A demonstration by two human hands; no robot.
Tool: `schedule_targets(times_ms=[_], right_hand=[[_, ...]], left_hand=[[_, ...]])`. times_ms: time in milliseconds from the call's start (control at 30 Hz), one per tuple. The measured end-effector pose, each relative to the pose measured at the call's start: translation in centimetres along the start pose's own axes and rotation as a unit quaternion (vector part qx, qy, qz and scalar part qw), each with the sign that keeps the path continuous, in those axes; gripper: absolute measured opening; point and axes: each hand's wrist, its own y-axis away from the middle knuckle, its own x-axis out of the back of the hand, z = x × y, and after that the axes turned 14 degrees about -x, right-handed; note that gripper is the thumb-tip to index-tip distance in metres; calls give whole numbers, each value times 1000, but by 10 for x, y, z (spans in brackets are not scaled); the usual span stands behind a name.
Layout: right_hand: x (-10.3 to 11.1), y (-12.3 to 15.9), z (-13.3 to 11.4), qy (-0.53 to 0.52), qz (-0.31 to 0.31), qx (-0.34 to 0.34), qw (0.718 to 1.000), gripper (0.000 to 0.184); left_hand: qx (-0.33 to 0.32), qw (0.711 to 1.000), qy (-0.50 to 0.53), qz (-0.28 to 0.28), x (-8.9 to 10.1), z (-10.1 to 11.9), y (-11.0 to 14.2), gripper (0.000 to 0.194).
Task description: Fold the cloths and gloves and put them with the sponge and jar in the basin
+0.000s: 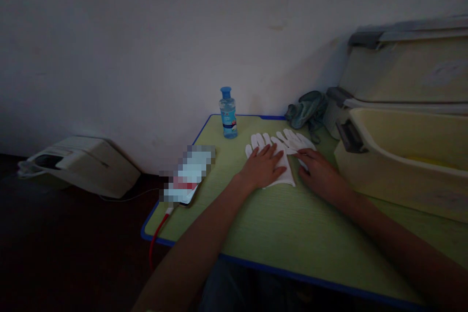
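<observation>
Two white fabric gloves lie side by side on the table, fingers pointing toward the wall. My left hand (262, 165) rests flat, fingers spread, on the left white glove (287, 178), covering much of its palm. My right hand (321, 175) is at the lower part of the right white glove (298, 141), its fingers bent around the glove's edge with a bit of white cloth showing near the thumb. The cuff of that glove is mostly hidden beneath this hand.
The green table (252, 234) has a blue edge. Behind the gloves stands a blue bottle (229, 117); a phone (188, 175) with a red cable (155, 239) lies left. Cream bins (387, 175) and crumpled grey-green cloth (309, 109) occupy the right. A white bin (91, 165) sits lower left.
</observation>
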Motion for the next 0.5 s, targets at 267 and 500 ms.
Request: schedule_targets(times_ms=[267,500], right_hand=[[2,-5,5,-113,20,-82,990,51],[-2,-8,8,-410,26,-181,893,33]], left_hand=[[30,1000,9,-1,2,-1,1,56],[34,998,42,22,-2,0,0,60]])
